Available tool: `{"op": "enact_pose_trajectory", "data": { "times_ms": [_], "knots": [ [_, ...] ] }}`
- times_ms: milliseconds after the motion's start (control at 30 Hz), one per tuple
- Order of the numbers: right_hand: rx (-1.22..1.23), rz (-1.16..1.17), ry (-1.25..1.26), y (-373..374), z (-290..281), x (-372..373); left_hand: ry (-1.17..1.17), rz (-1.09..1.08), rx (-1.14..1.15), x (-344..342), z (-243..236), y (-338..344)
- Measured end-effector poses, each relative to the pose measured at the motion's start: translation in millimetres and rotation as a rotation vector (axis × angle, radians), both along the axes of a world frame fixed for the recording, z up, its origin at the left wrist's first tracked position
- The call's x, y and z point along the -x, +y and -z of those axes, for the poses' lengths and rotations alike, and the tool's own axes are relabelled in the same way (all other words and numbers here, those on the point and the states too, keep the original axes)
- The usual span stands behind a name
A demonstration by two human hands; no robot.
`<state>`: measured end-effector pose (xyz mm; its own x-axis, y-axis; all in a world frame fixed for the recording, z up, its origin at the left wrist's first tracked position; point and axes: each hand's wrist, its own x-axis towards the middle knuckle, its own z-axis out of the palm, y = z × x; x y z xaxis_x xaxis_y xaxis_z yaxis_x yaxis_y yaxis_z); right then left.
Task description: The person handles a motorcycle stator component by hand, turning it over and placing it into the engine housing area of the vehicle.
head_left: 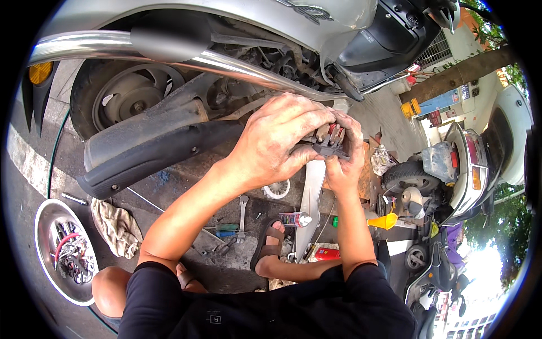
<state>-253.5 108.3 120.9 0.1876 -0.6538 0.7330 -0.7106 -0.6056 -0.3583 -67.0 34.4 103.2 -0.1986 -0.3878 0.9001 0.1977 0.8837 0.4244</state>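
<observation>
In front of my chest, both hands are closed around a small dark mechanical part [330, 150] with red and brass-coloured bits on it. My left hand [282, 133] grips it from the left, thumb underneath and fingers over the top. On the other side, my right hand [351, 148] pinches it between thumb and curled fingers. The fingers hide much of the part, so I cannot tell its exact kind. Just beyond my hands is a silver scooter [339, 17], with its black-covered exhaust muffler [164, 144] and rear wheel [132, 99] to the left.
A metal bowl [39, 223] of tools and parts stands at lower left beside a rag [116, 229]. On the ground lie a wrench [243, 217], a white toothed ring [276, 190], a spray can [294, 218] and a yellow funnel [385, 221]. Another scooter [470, 164] stands at right.
</observation>
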Motion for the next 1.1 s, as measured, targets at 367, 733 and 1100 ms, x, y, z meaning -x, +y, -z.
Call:
{"op": "enact_pose_trajectory", "data": {
  "times_ms": [367, 733, 1100],
  "knots": [
    [-0.238, 0.006, 0.387, -6, -53, 13, 0.188, 0.269, -0.274, 10, 40, -17],
    [-0.042, -0.044, 0.304, -19, -23, -13, -0.047, 0.084, -0.197, -13, 47, -23],
    [0.002, -0.055, 0.259, -31, -12, -13, -0.066, 0.088, -0.321, -15, 50, -24]
  ]
}}
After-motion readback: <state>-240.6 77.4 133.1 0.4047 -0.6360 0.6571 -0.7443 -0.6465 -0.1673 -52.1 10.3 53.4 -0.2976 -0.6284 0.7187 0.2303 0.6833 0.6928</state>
